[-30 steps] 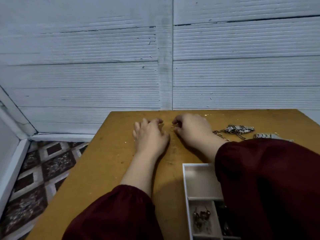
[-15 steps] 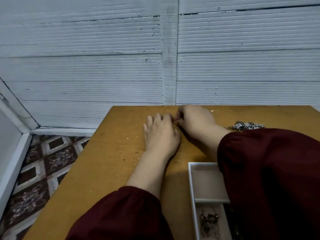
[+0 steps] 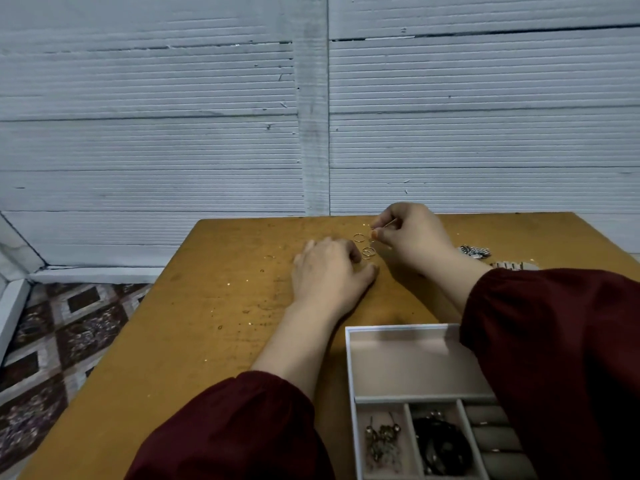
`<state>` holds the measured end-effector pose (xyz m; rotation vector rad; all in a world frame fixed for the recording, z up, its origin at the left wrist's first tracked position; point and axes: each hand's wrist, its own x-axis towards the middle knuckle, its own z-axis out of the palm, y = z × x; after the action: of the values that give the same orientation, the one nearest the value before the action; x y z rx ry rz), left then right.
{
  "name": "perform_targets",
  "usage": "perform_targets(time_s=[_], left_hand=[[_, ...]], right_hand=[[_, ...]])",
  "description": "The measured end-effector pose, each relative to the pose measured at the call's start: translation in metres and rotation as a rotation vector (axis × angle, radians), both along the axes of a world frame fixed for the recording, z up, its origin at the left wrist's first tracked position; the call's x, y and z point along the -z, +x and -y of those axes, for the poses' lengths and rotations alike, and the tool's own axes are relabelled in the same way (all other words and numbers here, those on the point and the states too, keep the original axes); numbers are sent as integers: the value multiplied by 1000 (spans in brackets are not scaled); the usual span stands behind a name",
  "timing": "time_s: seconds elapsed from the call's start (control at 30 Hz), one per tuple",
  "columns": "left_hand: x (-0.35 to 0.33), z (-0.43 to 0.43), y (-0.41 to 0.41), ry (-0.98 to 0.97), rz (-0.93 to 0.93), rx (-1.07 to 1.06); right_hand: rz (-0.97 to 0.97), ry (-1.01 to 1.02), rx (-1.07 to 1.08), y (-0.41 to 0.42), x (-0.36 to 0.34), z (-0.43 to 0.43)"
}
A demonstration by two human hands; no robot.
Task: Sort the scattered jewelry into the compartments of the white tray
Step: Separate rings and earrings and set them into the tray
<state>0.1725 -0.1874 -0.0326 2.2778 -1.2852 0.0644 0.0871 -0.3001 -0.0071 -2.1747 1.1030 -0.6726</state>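
Note:
Two thin gold rings [image 3: 359, 238] and a touching pair of gold rings [image 3: 369, 251] lie on the wooden table [image 3: 214, 323]. My right hand [image 3: 415, 237] pinches another thin gold ring [image 3: 385, 224] just above them. My left hand [image 3: 329, 271] rests on the table with curled fingers, its index tip and thumb beside the pair; whether it grips them is hidden. The white tray [image 3: 349, 368] sits at the near right. Its big top compartment holds nothing, and the lower ones hold earrings [image 3: 381, 441] and dark jewelry [image 3: 440, 445].
A silver chain bundle [image 3: 474, 251] and a silver link bracelet [image 3: 509, 265] lie right of my right hand, partly behind my sleeve. A ribbed white wall stands right behind the table's far edge. Patterned floor tiles [image 3: 62, 341] show beyond the left edge.
My right hand has lifted toward the far edge with a ring pinched in it. My left hand has pulled back a little, uncovering the rings on the table.

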Motion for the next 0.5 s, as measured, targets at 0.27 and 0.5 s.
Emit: perform_targets(time_s=[0.27,0.5], left_hand=[[-2,3,-9,24,-53,9],[-3,4,-15,85,57,-46]], right_hand=[[24,26,7,-6,7,0],[31,-15,22,-9,7,-2]])
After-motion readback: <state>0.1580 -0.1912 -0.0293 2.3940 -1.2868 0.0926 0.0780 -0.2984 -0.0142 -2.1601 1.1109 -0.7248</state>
